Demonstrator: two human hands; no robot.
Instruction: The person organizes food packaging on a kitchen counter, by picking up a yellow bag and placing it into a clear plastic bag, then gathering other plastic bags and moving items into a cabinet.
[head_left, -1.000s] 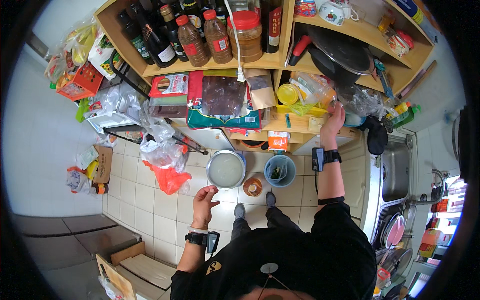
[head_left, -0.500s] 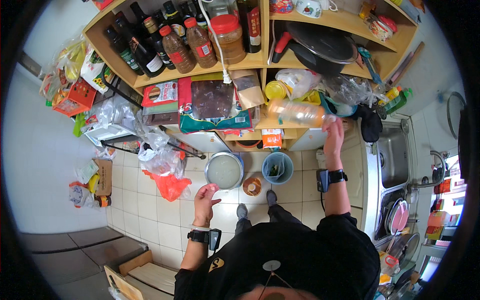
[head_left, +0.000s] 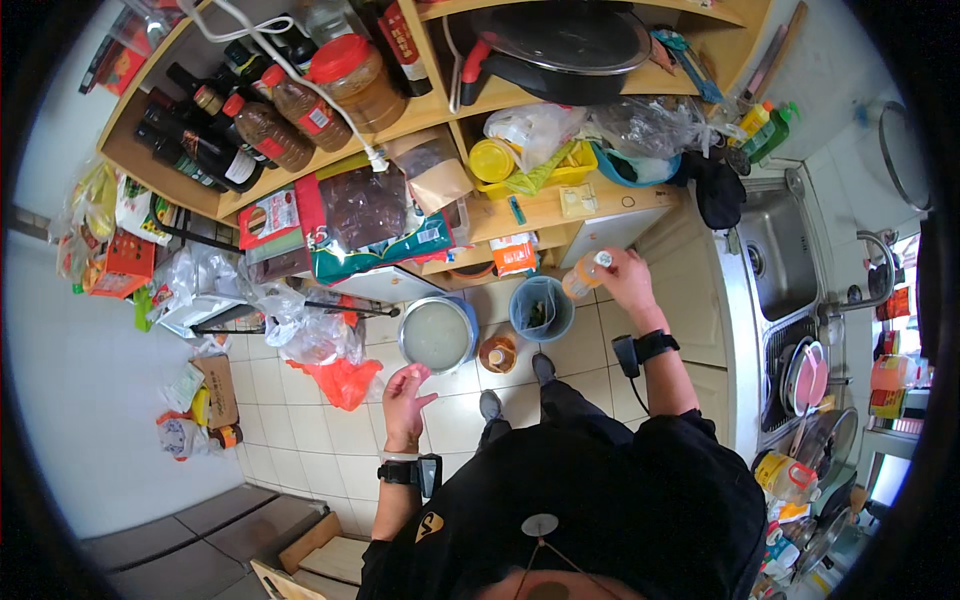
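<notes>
My right hand [head_left: 630,284] grips a clear plastic bottle [head_left: 580,277] with an orange label, its fingers at the white-capped end. The bottle is tilted, its far end beside the rim of a round blue bin [head_left: 517,318] lined with a bag. Nothing is in my left hand [head_left: 405,408], whose thumb stands apart from the fingers, just on the near side of a round basin [head_left: 402,335] of cloudy liquid. Between basin and bin, a large bottle of brownish liquid [head_left: 497,354] stands on the floor.
Ahead stands a wooden shelf unit [head_left: 560,215] with bottles, jars and a lidded black pan [head_left: 560,50]. A metal sink [head_left: 782,265] is at the right. Plastic bags [head_left: 335,380] lie on the tiled floor at the left, near a black-framed rack.
My right hand has brought the bottle down and nearer, from over the wooden shelf top to beside the blue bin. My left hand stays by the basin. The view has shifted.
</notes>
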